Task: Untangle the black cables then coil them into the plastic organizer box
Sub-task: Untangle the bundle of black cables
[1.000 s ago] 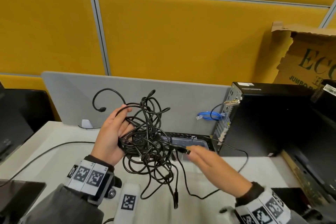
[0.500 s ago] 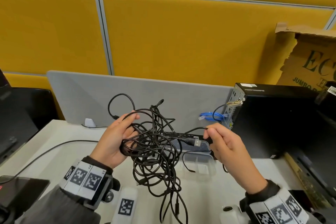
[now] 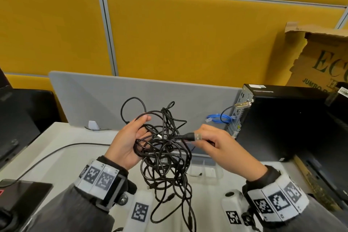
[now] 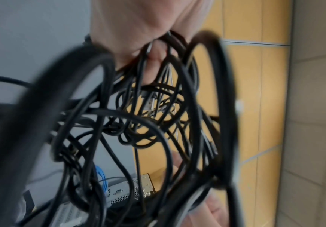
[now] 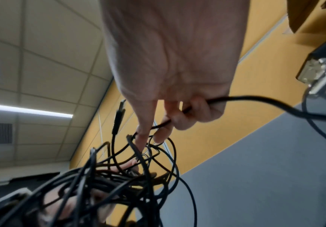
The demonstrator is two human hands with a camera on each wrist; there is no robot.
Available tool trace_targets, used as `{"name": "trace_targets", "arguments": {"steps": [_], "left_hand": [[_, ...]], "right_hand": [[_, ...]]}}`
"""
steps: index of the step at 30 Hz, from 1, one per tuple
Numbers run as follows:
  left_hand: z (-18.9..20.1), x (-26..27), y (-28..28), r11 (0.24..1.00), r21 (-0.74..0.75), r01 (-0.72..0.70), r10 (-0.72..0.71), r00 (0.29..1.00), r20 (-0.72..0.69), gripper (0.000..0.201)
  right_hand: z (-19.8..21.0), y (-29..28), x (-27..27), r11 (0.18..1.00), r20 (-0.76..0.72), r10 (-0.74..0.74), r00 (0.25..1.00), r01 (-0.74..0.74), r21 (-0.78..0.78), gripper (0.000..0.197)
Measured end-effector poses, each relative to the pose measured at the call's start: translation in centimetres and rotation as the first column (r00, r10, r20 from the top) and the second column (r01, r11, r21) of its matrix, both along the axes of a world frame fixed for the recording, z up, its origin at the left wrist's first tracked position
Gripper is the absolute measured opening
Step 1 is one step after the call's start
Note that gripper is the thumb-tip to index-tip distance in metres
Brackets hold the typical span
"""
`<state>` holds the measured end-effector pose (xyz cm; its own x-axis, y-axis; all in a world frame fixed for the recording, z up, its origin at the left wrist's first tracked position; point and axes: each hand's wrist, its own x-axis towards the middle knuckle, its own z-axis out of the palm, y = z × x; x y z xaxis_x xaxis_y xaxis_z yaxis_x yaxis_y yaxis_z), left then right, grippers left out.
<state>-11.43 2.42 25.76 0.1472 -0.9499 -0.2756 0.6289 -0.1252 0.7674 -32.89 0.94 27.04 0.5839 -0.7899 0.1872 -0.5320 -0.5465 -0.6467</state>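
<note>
A tangled bundle of black cables [image 3: 165, 158] hangs in the air above the desk. My left hand [image 3: 130, 141] grips the bundle's upper left side, fingers curled round several strands [image 4: 158, 50]. My right hand [image 3: 212, 143] pinches one black cable near its plug [image 3: 190, 136], which points left into the tangle; that same cable [image 5: 236, 98] passes through the curled fingers in the right wrist view. The clear plastic organizer box [image 3: 205, 167] sits on the desk behind the bundle, partly hidden by cables and my right hand.
A black computer tower [image 3: 282, 118] stands at the right with a blue network cable [image 3: 220, 118] at its back. A grey divider panel [image 3: 94, 100] runs behind the desk. A thin black cable [image 3: 56, 151] crosses the white desk at the left. Black devices sit at the left edge [image 3: 22, 192].
My right hand took hold of a cable end, lifted it to the right, then brought the plug back left towards the bundle. The left hand kept holding the tangle.
</note>
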Motion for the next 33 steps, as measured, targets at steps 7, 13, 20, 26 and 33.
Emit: {"name": "trace_targets", "arguments": {"steps": [7, 13, 20, 26, 33], "left_hand": [[0.1, -0.9, 0.3, 0.991, 0.108, 0.075, -0.058, 0.987, -0.147, 0.013], [-1.3, -0.3, 0.2, 0.97, 0.101, 0.22, -0.207, 0.971, -0.122, 0.004], [-1.6, 1.3, 1.3, 0.944, 0.164, 0.287, -0.296, 0.513, 0.806, 0.02], [-1.5, 1.2, 2.5, 0.904, -0.128, 0.409, -0.104, 0.5, 0.86, 0.032], [-0.9, 0.1, 2.5, 0.857, -0.18, 0.484, -0.169, 0.592, 0.788, 0.021]], "right_hand": [[0.2, 0.7, 0.7, 0.926, 0.1, 0.075, 0.992, -0.106, 0.362, 0.026], [-0.8, 1.5, 1.8, 0.835, 0.321, -0.04, 0.946, -0.145, 0.531, 0.017], [-2.3, 0.9, 2.1, 0.796, 0.397, -0.181, 0.9, -0.103, 0.597, 0.021], [-2.8, 0.8, 2.1, 0.771, 0.445, -0.283, 0.85, -0.075, 0.632, 0.018], [-4.1, 1.4, 2.7, 0.854, 0.355, -0.271, 0.895, 0.053, 0.518, 0.012]]}}
